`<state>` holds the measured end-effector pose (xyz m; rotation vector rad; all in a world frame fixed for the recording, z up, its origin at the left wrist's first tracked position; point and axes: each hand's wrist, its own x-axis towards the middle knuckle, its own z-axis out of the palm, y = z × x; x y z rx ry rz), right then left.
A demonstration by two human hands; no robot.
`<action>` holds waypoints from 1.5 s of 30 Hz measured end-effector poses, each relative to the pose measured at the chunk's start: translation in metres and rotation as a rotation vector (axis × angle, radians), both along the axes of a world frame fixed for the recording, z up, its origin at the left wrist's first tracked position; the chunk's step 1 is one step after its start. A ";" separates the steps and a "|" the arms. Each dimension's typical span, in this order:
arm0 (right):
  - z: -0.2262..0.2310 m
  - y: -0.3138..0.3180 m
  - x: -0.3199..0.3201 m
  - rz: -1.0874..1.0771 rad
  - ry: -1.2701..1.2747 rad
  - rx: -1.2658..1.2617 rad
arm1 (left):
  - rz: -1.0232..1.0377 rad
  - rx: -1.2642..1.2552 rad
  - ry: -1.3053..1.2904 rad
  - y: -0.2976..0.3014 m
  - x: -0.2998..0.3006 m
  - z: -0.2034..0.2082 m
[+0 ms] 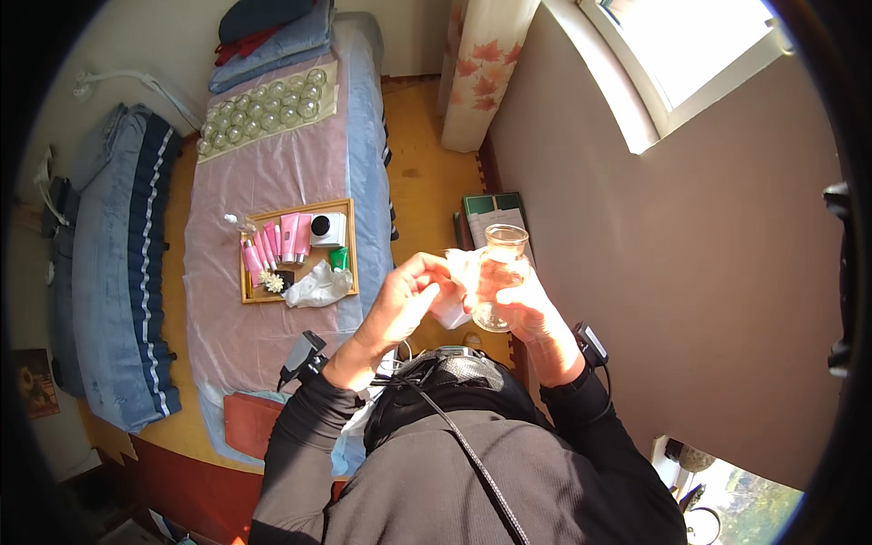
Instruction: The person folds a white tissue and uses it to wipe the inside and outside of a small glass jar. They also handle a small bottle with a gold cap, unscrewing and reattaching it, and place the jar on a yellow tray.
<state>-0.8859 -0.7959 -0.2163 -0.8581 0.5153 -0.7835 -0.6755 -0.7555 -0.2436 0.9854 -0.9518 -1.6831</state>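
In front of my body, my right hand (pixel 538 320) is wrapped round a see-through glass jar (pixel 496 314) with a narrow neck and a flared rim, held upright in bright sunlight. To its left my left hand (pixel 398 298) is closed, thumb and fingers pinched together. A thin white tissue (pixel 451 314) hangs between the left fingers and the jar's side. Glare washes out part of it, and I cannot tell whether it touches the glass. Both forearms wear black sleeves with a small device strapped at each wrist.
To the left stands a bed with a pink sheet (pixel 263 182). On it are a wooden tray (pixel 356 245) of pink tubes and crumpled tissue (pixel 318 286), and rows of round glass cups (pixel 263 111). A wall (pixel 654 254) and window run along the right.
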 end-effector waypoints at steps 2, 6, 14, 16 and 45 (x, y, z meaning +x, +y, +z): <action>0.010 0.000 -0.001 0.005 0.038 -0.035 | 0.171 -0.001 0.008 0.003 -0.001 0.025; 0.028 -0.002 -0.019 0.109 0.211 -0.156 | 0.490 -0.241 0.036 0.011 0.005 0.070; 0.032 -0.022 -0.053 0.393 0.313 -0.446 | 0.043 -0.815 -0.888 0.016 -0.035 0.118; 0.034 -0.029 -0.062 0.517 0.407 -0.451 | -0.160 -0.754 -0.999 0.019 -0.033 0.123; 0.018 -0.052 -0.066 0.267 0.521 -1.180 | -0.240 -0.401 -0.962 0.032 -0.073 0.102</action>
